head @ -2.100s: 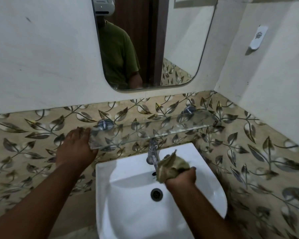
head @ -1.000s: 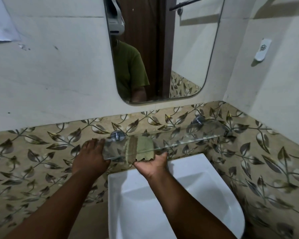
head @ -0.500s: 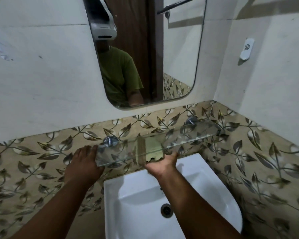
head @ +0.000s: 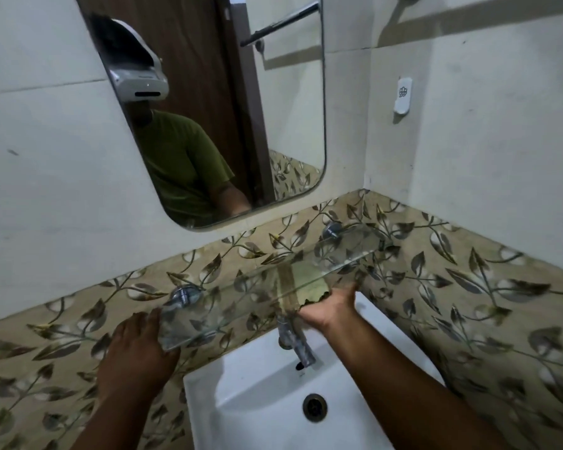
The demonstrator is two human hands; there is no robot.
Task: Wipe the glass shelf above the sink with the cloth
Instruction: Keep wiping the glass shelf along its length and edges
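Note:
A clear glass shelf (head: 228, 297) runs along the leaf-patterned tiles above the white sink (head: 260, 397), held by two chrome brackets. My left hand (head: 137, 349) rests flat against the shelf's left end, fingers spread on the tile and glass edge. My right hand (head: 330, 308) reaches up from below near the middle of the shelf and presses an olive-green cloth (head: 303, 284) against the glass. The cloth shows through the glass, so I cannot tell which face it touches. My fingers are hidden behind the cloth.
A chrome tap (head: 294, 339) stands just below the shelf, under my right wrist. A rounded mirror (head: 228, 102) hangs above and reflects a person in a green shirt. The side wall (head: 501, 157) closes the corner at the shelf's right end, with a small white holder (head: 403, 94) on it.
My right hand brought the cloth up from over the sink to the shelf and has slid it rightward along the glass. My left hand has stayed at the shelf's left end.

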